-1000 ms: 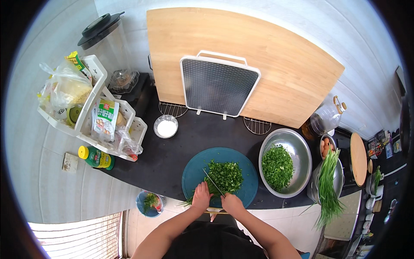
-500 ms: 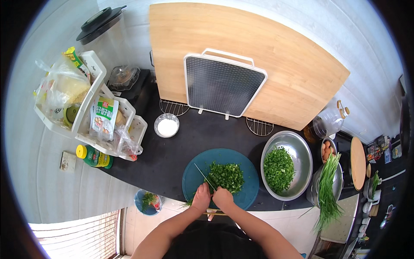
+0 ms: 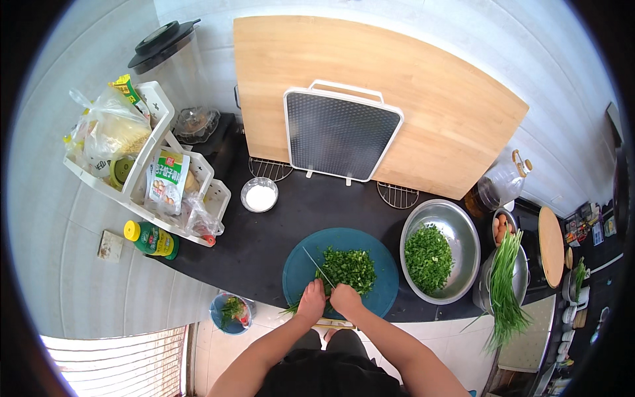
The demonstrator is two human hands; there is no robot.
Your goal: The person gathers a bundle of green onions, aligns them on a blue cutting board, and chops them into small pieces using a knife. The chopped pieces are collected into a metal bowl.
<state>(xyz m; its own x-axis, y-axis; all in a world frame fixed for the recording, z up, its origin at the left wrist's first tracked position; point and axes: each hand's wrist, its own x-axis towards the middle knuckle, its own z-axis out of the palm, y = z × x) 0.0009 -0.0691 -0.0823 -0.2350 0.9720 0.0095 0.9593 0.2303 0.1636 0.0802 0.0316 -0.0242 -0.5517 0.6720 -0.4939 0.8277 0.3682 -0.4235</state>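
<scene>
Your right hand was closed around the handle of one knife, whose blade pointed forward and to the left over the round teal cutting board. Your left hand was just beside it, with the fingers bent and close together on the uncut stalks; how firmly they gripped, I could not tell, because the hand covered them. One heap of chopped chives lay on the middle of the board, to the right of the blade.

Two piles of chopped greens could be counted: this heap, and a second pile inside the wide steel basin on your right. Farther right there was one metal pot, and one bunch of long chives lay across it, the ends hanging over its near side. Behind it, a small bowl contained several brown eggs, partly hidden, so I could not count them exactly. Ahead and to the left, one small clear bowl had white powder in it. On the floor, one bluish bin held green scraps.
</scene>
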